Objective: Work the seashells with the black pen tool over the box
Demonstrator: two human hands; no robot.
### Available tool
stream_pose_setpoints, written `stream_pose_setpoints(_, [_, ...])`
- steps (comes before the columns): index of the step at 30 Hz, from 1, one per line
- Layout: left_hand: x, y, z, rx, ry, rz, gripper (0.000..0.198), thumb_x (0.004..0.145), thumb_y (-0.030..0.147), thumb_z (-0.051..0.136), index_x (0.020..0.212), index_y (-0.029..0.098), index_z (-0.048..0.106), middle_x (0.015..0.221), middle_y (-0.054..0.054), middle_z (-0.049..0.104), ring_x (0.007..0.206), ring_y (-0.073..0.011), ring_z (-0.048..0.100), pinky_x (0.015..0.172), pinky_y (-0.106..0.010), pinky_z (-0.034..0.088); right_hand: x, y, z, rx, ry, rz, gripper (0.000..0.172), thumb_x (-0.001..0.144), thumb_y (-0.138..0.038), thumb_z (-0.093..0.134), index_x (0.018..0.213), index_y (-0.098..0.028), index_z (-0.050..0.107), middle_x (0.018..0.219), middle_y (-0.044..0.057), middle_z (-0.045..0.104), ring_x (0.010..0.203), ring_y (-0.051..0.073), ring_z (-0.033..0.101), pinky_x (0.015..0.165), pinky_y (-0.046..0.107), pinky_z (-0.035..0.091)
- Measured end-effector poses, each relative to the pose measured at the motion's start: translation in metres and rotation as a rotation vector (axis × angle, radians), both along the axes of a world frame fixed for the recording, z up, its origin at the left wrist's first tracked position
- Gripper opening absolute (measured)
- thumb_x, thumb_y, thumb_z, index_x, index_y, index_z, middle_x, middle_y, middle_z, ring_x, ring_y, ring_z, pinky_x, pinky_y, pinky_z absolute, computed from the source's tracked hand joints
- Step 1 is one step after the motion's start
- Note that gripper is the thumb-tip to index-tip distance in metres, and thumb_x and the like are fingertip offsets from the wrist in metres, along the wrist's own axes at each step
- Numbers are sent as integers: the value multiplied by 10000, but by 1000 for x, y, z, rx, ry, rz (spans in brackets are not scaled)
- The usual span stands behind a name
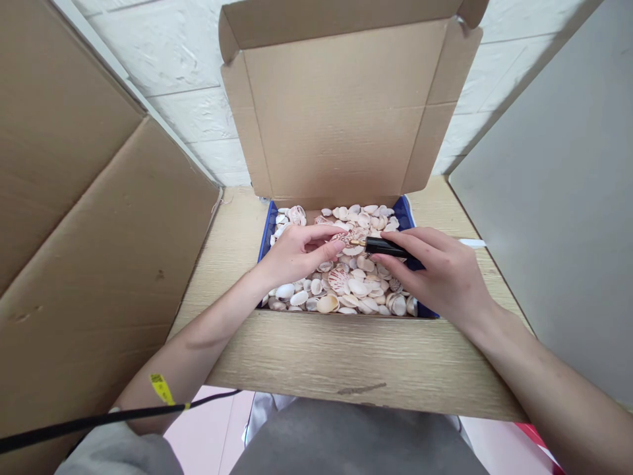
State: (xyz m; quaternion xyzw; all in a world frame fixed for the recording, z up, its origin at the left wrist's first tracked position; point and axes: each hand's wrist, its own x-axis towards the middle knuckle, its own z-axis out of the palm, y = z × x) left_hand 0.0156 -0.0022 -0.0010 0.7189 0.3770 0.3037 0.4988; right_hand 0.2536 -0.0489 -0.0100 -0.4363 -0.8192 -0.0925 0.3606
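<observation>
Over an open cardboard box (413, 214) filled with seashells (359, 287), my left hand (299, 254) pinches a reddish-brown patterned shell (340, 237) between thumb and fingers. My right hand (438, 267) is wrapped round a black handheld drill (388, 247) with a brass-coloured chuck. The drill points left, and its tip is at or close to the held shell; whether it touches I cannot tell. Just below lies a striped scallop shell (339, 280) among many pale shells.
The box's lid (341, 112) stands raised against a white brick wall (168, 53). Large cardboard (99, 231) rises at left, a grey panel (558, 178) at right. A black cable (113, 417) with a yellow tag crosses the lower left. The wooden table's (316, 356) front edge is near my body.
</observation>
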Motion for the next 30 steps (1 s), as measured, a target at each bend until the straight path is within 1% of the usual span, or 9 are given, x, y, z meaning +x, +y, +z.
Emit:
stream_pose_setpoints(4, [0,0,0,-3,6,-4,402,880,414,660,1128,103,719,981,-102,774,769,-174,727,679,-268,578,0,0,-1,-13,-1,-1,203,903,-313,676,1052,-174,673,879,74,740,742,221,705,587,338,556])
stream_pose_setpoints(8, [0,1,-2,25,22,-4,424,879,448,649,1123,109,725,981,-97,771,772,-176,720,690,-274,573,1,0,0,-39,2,3,202,913,-329,662,1062,-194,676,891,69,744,748,220,705,605,343,561])
stream_pose_setpoints(12, [0,1,-4,61,34,-5,452,881,465,640,1135,101,724,929,-89,766,725,-168,703,666,-275,560,1,-1,-1,-64,2,6,207,908,-335,668,1061,-195,678,909,73,749,756,222,711,627,348,568])
stream_pose_setpoints(19, [-1,1,-9,102,60,2,394,889,452,635,1104,141,744,883,-69,770,709,-165,698,642,-270,553,2,-1,-3,-114,-9,-12,217,903,-373,670,1064,-230,697,919,58,756,746,214,715,622,335,559])
stream_pose_setpoints(25, [-1,1,-8,51,16,-6,435,883,444,638,1155,114,720,951,-96,770,772,-178,715,679,-286,565,2,0,-1,-43,5,12,232,885,-304,698,1108,-239,688,934,70,745,773,214,703,662,342,578])
stream_pose_setpoints(30, [-1,0,-7,50,30,-24,408,890,433,636,1152,133,725,901,-79,772,745,-171,709,632,-261,546,4,1,2,17,1,44,276,871,-260,710,1144,-252,671,929,70,734,762,222,676,661,370,567])
